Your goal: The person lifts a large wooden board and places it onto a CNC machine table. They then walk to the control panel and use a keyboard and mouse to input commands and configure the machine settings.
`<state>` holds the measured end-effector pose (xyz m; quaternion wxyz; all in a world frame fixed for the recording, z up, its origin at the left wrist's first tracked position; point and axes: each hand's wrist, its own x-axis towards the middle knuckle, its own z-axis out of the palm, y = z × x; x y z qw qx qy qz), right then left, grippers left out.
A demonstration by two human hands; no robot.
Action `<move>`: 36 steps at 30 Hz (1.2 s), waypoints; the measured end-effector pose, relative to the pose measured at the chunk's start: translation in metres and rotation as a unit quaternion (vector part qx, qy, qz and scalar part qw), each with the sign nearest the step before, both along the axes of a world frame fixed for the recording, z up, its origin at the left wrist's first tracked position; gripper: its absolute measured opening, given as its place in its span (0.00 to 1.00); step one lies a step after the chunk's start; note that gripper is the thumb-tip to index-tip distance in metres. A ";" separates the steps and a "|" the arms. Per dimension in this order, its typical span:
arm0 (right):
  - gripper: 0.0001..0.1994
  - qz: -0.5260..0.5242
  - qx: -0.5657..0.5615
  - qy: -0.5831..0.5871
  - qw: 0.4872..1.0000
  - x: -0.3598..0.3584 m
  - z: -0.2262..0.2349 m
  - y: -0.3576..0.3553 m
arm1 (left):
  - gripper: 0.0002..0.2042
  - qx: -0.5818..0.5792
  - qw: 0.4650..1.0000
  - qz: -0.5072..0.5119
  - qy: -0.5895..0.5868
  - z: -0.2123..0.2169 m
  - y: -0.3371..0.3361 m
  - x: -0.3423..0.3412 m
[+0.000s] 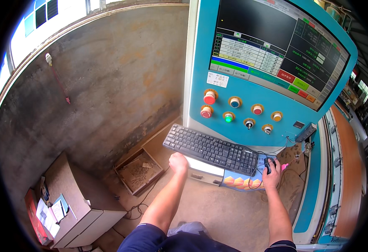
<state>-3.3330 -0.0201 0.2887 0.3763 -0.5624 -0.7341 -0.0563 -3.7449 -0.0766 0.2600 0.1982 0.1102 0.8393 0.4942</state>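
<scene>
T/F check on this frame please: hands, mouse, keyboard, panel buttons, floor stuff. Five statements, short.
1. The right hand rests on the black mouse. True.
2. The left hand is pressing a red button on the panel. False: it is a closed fist at the front edge of the keyboard shelf, below the black keyboard.
3. One panel button glows green. True.
4. The monitor is switched off. False: it shows tables and coloured fields.
5. A shallow wooden tray lies on the floor left of the console. True.

stained concrete wall (108,75) | dusty floor (217,218) | white cabinet (87,210) | daylit window (37,17)
</scene>
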 end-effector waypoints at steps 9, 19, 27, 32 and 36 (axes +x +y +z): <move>0.22 -0.009 -0.001 -0.002 1.000 0.002 -0.004 0.002 | 0.22 0.005 1.000 0.003 -0.006 0.002 -0.001 0.001; 0.22 -0.010 -0.001 -0.002 1.000 0.002 -0.004 0.002 | 0.22 0.009 1.000 0.006 -0.008 -0.001 0.000 0.000; 0.22 -0.013 -0.001 -0.003 1.000 0.002 -0.005 0.002 | 0.22 0.007 1.000 -0.002 -0.003 0.002 -0.001 0.001; 0.21 -0.016 -0.003 -0.008 1.000 0.001 -0.002 0.001 | 0.22 0.001 1.000 0.005 -0.005 0.004 -0.001 0.002; 0.22 -0.019 -0.007 0.000 1.000 0.002 -0.003 0.000 | 0.23 -0.002 1.000 0.010 0.006 0.008 -0.001 0.004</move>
